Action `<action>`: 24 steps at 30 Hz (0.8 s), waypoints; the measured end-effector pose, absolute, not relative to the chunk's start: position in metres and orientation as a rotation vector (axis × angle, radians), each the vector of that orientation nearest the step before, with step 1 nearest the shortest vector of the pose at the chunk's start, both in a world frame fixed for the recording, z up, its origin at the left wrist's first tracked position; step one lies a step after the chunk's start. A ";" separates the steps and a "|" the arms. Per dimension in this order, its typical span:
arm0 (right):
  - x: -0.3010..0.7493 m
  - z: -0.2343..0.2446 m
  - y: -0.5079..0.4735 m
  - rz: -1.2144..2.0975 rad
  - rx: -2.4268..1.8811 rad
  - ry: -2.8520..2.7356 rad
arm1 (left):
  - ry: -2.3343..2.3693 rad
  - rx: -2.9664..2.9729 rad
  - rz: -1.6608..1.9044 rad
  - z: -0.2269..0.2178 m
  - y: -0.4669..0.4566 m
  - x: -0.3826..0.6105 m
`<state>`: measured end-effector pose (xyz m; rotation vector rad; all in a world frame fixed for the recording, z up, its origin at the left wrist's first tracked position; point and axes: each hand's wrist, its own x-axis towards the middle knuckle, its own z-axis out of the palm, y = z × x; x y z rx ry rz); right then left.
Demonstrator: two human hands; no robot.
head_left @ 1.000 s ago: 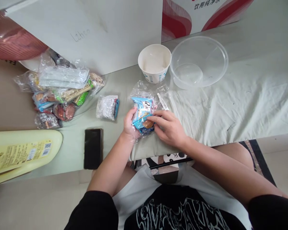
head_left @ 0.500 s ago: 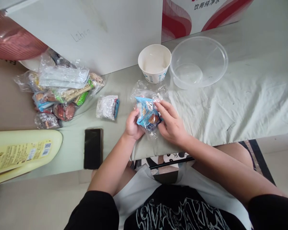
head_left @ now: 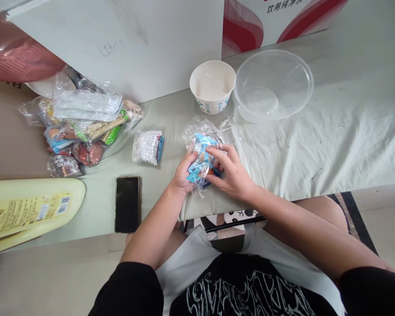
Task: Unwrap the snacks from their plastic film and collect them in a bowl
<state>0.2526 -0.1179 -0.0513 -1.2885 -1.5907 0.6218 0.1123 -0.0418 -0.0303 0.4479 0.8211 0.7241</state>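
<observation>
Both my hands hold a blue snack packet (head_left: 200, 154) wrapped in a crinkled clear plastic bag (head_left: 200, 131), just above the near edge of the cloth-covered table. My left hand (head_left: 183, 172) grips its left side, fingers curled. On the right side my right hand (head_left: 232, 173) pinches the packet between thumb and fingers. A small white-and-blue packet (head_left: 148, 147) lies on the table to the left of my hands.
A white paper cup (head_left: 212, 86) and a clear plastic bowl (head_left: 273, 84) stand behind my hands. A bag of assorted snacks (head_left: 82, 125) lies at the left, a black phone (head_left: 127, 203) nearer me, a yellow bottle (head_left: 29, 213) at far left. White boxes rise behind.
The blue packet has been turned and crumpled tighter between my hands. My right hand's fingers shifted from the packet's top down onto its side.
</observation>
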 end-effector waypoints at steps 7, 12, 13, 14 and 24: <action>0.267 -0.051 -0.110 0.693 -1.391 -1.411 | 0.785 0.412 0.692 -0.026 -0.036 0.113; 0.266 -0.045 -0.112 0.397 -1.500 -1.594 | 0.728 0.385 0.684 -0.018 -0.033 0.110; 0.265 -0.044 -0.112 0.365 -1.491 -1.615 | 0.726 0.376 0.719 -0.018 -0.032 0.110; 0.265 -0.043 -0.112 0.357 -1.477 -1.631 | 0.723 0.367 0.757 -0.018 -0.032 0.109; 0.269 -0.029 -0.109 0.855 -1.445 -1.525 | 0.734 0.295 0.905 -0.026 -0.026 0.104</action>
